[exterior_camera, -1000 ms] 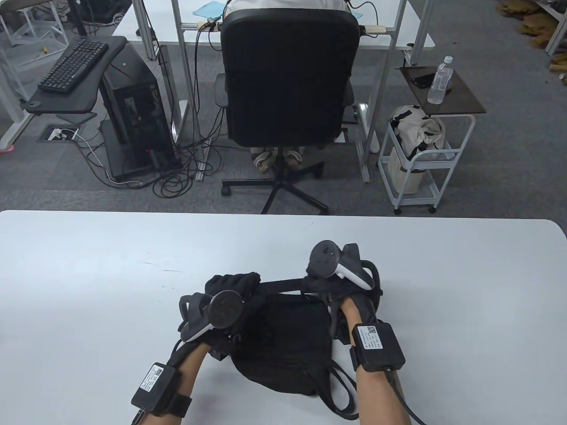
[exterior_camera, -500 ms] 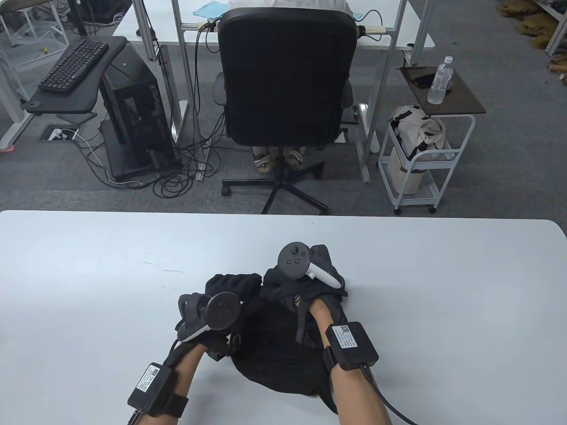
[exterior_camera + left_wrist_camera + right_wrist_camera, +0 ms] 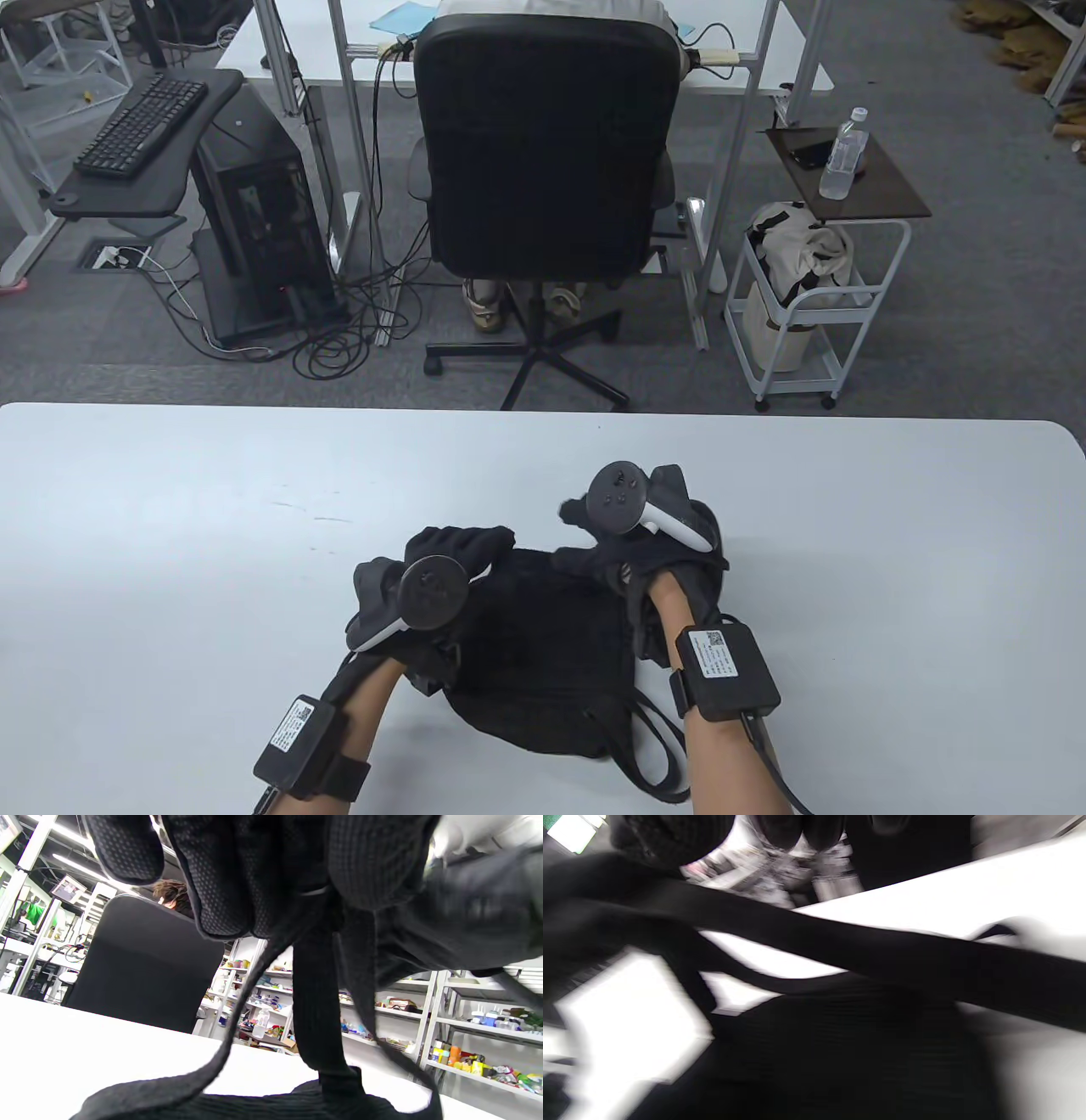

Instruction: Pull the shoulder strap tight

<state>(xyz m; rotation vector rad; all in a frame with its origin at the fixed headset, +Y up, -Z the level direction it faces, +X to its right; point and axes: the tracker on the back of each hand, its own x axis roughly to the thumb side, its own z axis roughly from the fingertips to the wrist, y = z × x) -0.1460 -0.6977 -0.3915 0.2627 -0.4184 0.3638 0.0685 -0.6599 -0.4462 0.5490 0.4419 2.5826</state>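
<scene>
The black bag [image 3: 543, 654] lies on the worktop [image 3: 170, 543]. Its shoulder strap [image 3: 316, 1018] is gripped by the left hand [image 3: 441, 569]; the right hand [image 3: 645, 543] appears mid-pull, its fingers' state unclear. A longer outward draw is judged necessary next.

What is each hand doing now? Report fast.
Left hand: fingers closed on the strap.
Right hand: on the bag; grip cannot be told.
</scene>
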